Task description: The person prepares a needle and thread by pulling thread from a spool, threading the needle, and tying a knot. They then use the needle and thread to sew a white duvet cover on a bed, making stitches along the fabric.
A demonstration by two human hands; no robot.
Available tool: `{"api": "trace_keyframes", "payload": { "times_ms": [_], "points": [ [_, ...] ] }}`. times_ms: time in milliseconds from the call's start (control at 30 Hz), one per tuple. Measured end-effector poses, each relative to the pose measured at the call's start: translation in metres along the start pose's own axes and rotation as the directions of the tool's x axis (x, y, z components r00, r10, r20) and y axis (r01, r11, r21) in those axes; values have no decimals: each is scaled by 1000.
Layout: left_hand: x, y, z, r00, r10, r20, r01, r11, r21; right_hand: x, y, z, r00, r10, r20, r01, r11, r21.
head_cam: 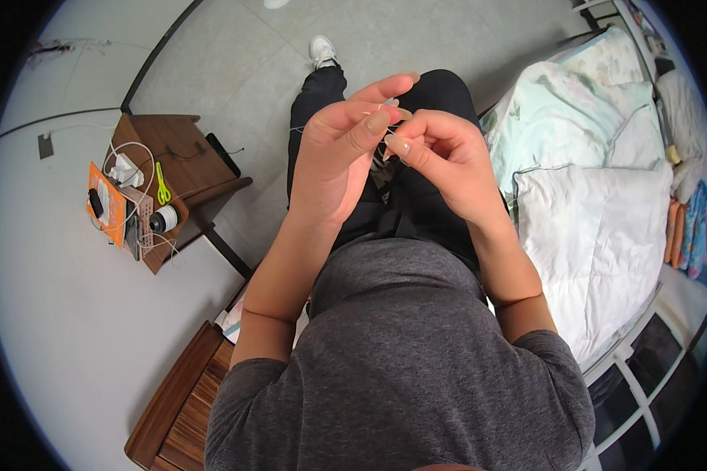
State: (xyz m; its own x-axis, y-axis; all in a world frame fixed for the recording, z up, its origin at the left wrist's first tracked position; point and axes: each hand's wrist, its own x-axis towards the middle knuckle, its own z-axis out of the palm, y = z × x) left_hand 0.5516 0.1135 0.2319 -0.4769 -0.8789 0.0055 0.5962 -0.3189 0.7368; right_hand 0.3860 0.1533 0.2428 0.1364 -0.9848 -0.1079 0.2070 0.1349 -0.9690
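Observation:
Both of my hands are raised close together over my lap. My left hand (pixel 344 144) pinches a thin white thread (pixel 381 108) between thumb and fingers, and a bit of the thread curves over a fingertip. A small pale-blue piece (pixel 389 102) shows beside these fingers, too small to identify. Just to the right, my right hand (pixel 448 159) has its thumb and index finger closed on the thread, its other fingers curled. Where the fingertips meet, most of the thread is hidden. Below the hands, a dark patterned item (pixel 383 173) lies between my legs, largely covered.
At left, a wooden bedside cabinet (pixel 171 141) carries yellow-green scissors (pixel 162 183), a white thread spool (pixel 165 219), a white plug adapter (pixel 126 171) and an orange packet (pixel 107 203). A bed with a white quilt (pixel 595 235) stands at right. A pale-blue strand (pixel 297 129) crosses my trouser leg.

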Motion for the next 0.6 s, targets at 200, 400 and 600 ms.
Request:
{"api": "trace_keyframes", "payload": {
  "times_ms": [200, 400, 600],
  "points": [
    [-1, -7, -6, 999, 28, -35, -30, 998, -54, -3, -14, -6, 999, -6, -41, 4, 999, -36],
    [-2, -12, -10, 997, 17, -80, -23, 997, -76, -4, -28, -9, 996, -55, -73, 49, 995, -85],
    [-2, -8, -6, 993, 55, -103, -46, 995, 83, -4, -32, -9, 996, -73, -52, 66, 990, -129]
  ]
}}
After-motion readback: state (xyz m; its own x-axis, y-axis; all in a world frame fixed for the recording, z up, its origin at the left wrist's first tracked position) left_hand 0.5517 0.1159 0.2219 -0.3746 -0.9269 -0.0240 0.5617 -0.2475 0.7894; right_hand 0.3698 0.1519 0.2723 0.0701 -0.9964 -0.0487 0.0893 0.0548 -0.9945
